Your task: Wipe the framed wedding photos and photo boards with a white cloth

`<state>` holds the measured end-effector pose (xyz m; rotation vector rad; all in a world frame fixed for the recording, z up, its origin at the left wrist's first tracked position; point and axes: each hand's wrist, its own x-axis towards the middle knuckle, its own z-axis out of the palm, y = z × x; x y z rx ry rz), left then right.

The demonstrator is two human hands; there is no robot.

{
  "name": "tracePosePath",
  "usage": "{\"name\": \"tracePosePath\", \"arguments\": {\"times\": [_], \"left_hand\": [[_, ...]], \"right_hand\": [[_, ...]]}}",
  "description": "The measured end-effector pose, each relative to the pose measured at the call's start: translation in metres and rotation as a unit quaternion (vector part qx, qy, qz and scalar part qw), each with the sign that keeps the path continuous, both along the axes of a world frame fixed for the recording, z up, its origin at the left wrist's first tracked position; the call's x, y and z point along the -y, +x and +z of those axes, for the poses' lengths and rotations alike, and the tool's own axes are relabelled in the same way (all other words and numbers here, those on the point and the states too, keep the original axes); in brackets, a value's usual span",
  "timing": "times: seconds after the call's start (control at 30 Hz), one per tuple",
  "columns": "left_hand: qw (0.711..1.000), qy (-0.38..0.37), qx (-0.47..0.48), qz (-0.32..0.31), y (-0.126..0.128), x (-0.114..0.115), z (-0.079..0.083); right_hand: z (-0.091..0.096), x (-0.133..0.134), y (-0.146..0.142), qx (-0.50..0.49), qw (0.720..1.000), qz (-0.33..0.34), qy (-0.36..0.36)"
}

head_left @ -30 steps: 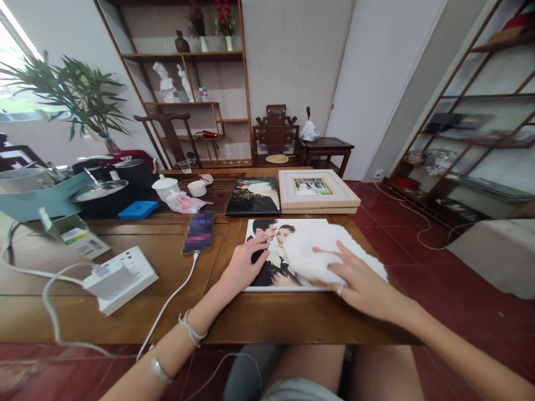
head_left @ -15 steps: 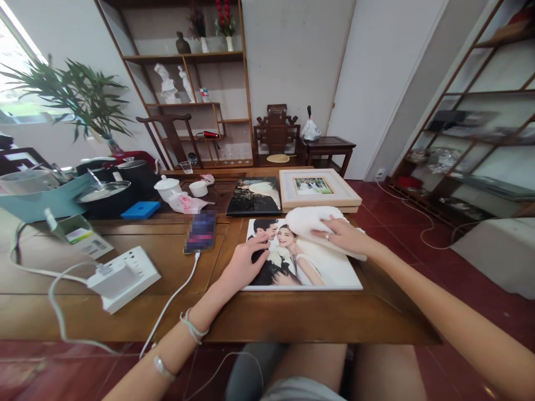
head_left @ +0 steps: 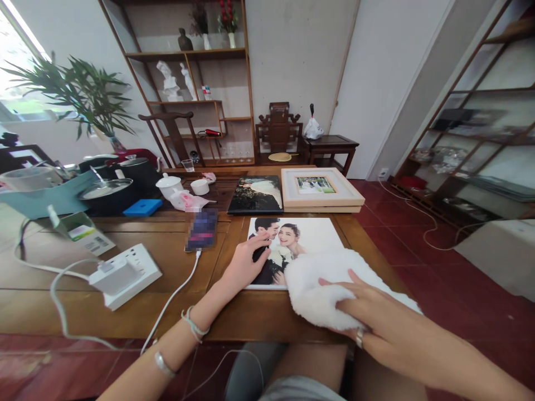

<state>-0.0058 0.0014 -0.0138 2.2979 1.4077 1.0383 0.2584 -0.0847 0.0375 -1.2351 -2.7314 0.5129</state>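
A large photo print of a couple (head_left: pixel 301 236) lies flat on the wooden table (head_left: pixel 167 262). My left hand (head_left: pixel 246 264) rests on its left edge with the fingers spread flat, holding it down. My right hand (head_left: pixel 371 320) presses flat on a fluffy white cloth (head_left: pixel 317 287), which covers the print's near right corner at the table's front edge. The fingers are stretched over the cloth, and a ring shows on one finger.
A dark photo panel (head_left: pixel 256 195) and a light framed picture (head_left: pixel 320 189) lie behind the print. A phone (head_left: pixel 202 229) with a white cable, a white power strip (head_left: pixel 125 275), a small carton (head_left: pixel 81 233), pots and cups crowd the left. Shelves and chairs stand behind.
My right hand slid the cloth from the print's far top edge back toward me to its near right corner. The left hand stayed put.
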Motion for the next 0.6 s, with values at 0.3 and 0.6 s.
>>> {"name": "tracePosePath", "arguments": {"times": [0.3,0.6], "left_hand": [[0.999,-0.001,-0.045,-0.017,-0.004,-0.003,-0.001],[1.0,-0.005,-0.028,-0.004,-0.003,-0.002,-0.001]], "right_hand": [[-0.006,-0.107,-0.017,-0.036,0.997,0.021,0.066],[-0.022,-0.125,-0.026,-0.054,0.983,0.082,0.153]]}}
